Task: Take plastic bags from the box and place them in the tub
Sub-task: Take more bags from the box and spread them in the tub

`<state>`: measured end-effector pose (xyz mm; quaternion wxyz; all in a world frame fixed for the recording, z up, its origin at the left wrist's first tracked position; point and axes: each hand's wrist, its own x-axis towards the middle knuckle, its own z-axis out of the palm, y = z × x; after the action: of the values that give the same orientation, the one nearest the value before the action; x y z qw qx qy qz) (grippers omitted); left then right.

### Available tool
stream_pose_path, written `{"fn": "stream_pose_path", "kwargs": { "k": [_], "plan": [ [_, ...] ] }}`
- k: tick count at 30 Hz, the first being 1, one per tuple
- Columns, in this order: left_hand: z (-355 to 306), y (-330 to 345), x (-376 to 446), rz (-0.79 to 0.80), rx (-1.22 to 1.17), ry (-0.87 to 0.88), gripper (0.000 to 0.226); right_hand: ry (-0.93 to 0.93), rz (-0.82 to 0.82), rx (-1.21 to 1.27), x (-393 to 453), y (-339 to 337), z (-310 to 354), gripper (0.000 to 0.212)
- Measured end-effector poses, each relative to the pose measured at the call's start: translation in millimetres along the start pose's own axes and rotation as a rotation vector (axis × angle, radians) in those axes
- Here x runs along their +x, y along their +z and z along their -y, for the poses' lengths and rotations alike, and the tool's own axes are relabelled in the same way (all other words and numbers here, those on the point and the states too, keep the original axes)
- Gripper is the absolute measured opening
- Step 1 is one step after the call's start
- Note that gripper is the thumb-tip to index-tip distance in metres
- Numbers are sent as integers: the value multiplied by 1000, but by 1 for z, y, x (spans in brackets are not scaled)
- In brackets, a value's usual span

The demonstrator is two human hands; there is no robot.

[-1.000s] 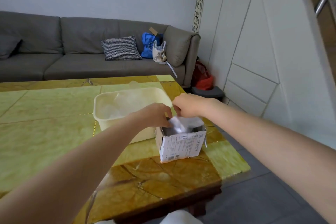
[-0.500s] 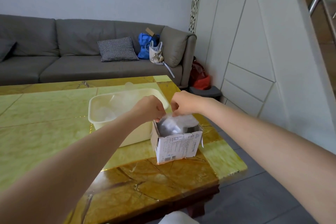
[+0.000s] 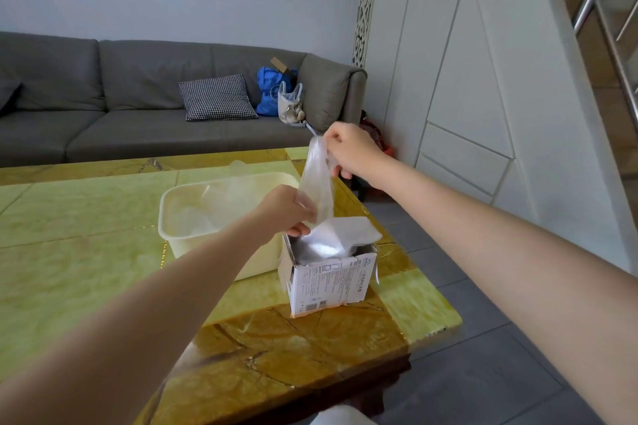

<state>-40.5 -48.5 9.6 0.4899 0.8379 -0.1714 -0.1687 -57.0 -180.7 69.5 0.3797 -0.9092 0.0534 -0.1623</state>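
While the right hand pinches the top of a clear plastic bag right of frame centre, the left hand grips its lower part just above the open box. Best to lift straight until the tail clears, then swing left over the tub, whose bags look loose.

**1 head-worn view, looking forward and down**

There is only 1 camera, worn on the person's head, so no 2nd view overlaps it. It is wide-angle: straight wall edges bow near the frame sides. It faces forward and down across the table, close enough that both forearms enter from the bottom corners. The box sits near centre, the sofa lies far behind, and a white wall fills the right.
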Motion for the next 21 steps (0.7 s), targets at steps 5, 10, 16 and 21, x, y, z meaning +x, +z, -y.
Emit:
{"fn": "stream_pose_path", "kwargs": {
  "k": [5, 10, 16, 21],
  "plan": [
    [-5, -25, 1, -151, -215, 59, 12, 275, -180, 438, 14, -11, 4, 18],
    [-10, -53, -3, -301, -283, 50, 15, 425, -21, 879, 18, -12, -9, 43],
    [-17, -81, -4, -374, -541, 6, 23, 148, 201, 523, 9, 1, -7, 22],
    [-14, -98, 2, -351, -363, 90, 17, 186, -95, 689, 18, 3, 17, 20]
  ]
}}
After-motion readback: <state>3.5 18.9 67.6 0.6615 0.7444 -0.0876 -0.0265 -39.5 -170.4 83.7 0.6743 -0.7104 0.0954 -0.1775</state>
